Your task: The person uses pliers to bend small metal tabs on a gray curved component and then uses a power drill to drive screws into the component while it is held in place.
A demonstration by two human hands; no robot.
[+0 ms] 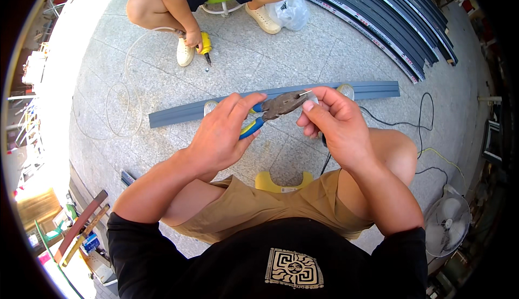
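My left hand (221, 128) is closed around the blue and yellow handles of a pair of pliers (284, 105), whose dark, worn jaws point right. At the jaw tips is a thin, shiny metal pin (305, 93). My right hand (340, 123) pinches a small, pale piece (312, 99) by the pin between thumb and fingers; its exact kind is too small to tell. Below both hands, a long grey-blue profile strip (178, 111) lies across the floor, over or against my shoe tips. Something dark shows under my right hand, mostly hidden.
Opposite, a seated person's hand (193, 38) holds a yellow power drill (206, 44), pointing down. Long dark profiles (373, 18) are stacked at the far right. A black cable (427, 128) and a fan (447, 222) are on my right; a yellow stool (265, 183) is beneath me.
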